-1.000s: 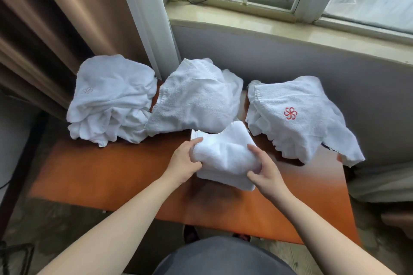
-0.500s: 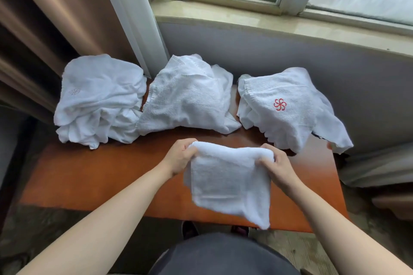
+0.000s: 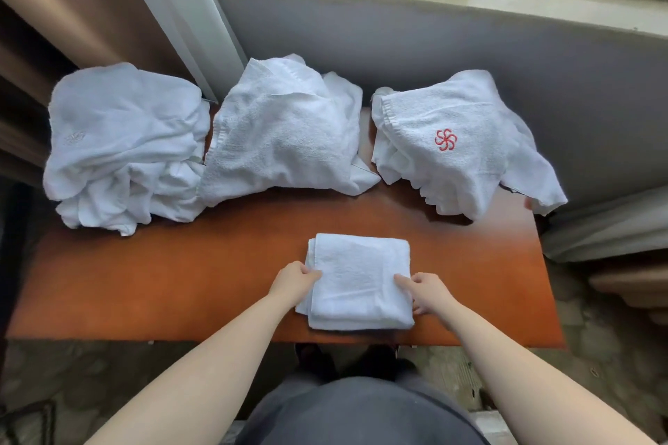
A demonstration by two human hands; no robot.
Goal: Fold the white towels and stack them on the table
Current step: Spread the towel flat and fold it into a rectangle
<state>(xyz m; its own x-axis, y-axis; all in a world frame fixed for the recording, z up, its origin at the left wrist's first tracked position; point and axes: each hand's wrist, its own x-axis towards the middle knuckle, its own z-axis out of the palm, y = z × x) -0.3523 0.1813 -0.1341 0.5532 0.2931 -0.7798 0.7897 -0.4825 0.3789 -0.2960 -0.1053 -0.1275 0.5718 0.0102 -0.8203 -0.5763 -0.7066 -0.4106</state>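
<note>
Head view: a folded towel (image 3: 359, 282) lies flat on the orange-brown worktop (image 3: 180, 282), near its front edge at about 6 o'clock of the scene. The left hand (image 3: 294, 282) meets the towel's left edge at its 9 o'clock side, fingers curled at the edge; whether they pinch the layers or only press them I cannot tell. The right hand (image 3: 428, 291) lies at the towel's 3 o'clock edge with fingers fairly straight and relaxed, a loose grip that touches rather than clamps.

Three loose piles wait along the back of the worktop: a rumpled pile (image 3: 123, 148) at 10 o'clock, a middle pile (image 3: 285, 134) at 12 o'clock touching it, and a towel with a red emblem (image 3: 455, 148) at 2 o'clock, apart from the middle one, with a corner hanging past the worktop's right end.

The step in hand looks like squaring and settling this first folded towel. To do it well, I judge both hands should press the side edges inward evenly, so the lower layers peeking out at the towel's 7 o'clock corner come flush. A flat palm stroke from centre to edges would push out trapped air. Keeping the towel back from the front edge gives the stack a steady base.
</note>
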